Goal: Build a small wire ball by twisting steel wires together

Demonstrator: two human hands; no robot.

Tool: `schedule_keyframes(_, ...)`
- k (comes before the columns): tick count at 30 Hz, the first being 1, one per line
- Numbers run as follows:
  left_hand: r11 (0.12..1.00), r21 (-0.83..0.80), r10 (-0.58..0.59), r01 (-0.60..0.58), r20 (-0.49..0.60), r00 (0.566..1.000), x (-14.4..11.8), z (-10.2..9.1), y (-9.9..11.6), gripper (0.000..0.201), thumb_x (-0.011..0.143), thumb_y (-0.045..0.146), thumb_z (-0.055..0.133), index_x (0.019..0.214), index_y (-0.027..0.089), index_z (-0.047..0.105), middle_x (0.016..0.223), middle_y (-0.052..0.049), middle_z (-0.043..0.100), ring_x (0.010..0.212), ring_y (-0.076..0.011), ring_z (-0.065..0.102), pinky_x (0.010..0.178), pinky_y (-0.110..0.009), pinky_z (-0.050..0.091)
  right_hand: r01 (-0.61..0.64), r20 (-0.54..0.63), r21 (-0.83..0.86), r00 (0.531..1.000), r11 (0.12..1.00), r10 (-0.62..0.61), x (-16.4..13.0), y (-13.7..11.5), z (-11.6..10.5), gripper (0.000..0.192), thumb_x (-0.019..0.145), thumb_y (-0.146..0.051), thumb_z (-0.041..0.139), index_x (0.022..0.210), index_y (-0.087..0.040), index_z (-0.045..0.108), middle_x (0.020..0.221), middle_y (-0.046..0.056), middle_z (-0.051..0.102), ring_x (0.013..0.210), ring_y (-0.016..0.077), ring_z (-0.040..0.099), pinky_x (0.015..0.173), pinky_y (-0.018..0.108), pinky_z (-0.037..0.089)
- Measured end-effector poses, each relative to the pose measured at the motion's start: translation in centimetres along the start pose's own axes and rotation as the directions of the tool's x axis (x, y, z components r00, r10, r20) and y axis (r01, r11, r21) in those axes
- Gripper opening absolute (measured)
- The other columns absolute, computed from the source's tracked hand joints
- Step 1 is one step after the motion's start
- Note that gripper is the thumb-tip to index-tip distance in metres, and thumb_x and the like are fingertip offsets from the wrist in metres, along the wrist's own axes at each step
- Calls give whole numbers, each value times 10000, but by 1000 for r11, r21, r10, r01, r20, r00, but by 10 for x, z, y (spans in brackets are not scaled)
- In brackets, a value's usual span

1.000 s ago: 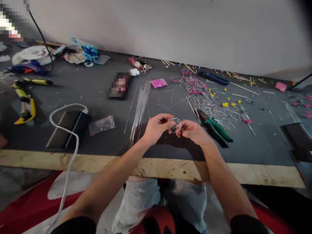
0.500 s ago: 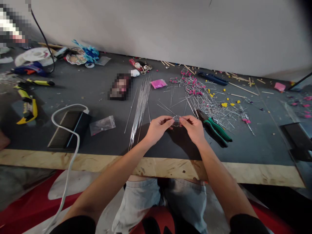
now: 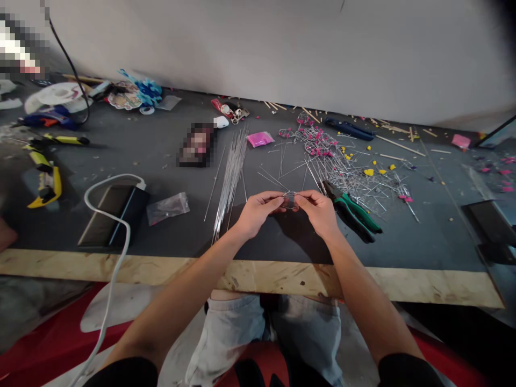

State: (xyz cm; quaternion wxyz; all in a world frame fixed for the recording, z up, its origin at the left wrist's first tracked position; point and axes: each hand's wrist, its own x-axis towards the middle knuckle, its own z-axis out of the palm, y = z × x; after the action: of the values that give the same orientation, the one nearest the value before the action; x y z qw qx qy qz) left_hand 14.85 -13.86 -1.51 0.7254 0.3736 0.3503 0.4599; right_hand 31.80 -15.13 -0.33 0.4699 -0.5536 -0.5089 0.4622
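Though thin, a wire loop (image 3: 290, 208) between both hands (image 3: 258, 213) (image 3: 320, 213), within their pinch.

A thin, silvery wire loop (image 3: 291, 208), small and roughly rounded, held between my two hands: my left hand (image 3: 258, 213) pinches one side with thumb and fingers, my right hand (image 3: 319, 213) the other. My fingertips hide its ends; the middle shows.

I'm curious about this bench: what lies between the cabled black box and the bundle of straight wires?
A clear bag, then a loose wire, lie between box and bundle in the head view.
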Motion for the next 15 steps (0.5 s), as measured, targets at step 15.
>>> schedule_keyframes(15, 848, 511, 232, -139, -122, 965, 2, -5, -4, 206, 756, 331, 639, 880, 170, 678, 866, -45, 695, 789, -139, 630, 779, -285, 476, -19, -105, 173, 994, 985, 38, -2, 9, 10, 260, 694, -406, 697, 831, -188, 661, 712, 10, 647, 683, 166, 631, 715, 360, 570)
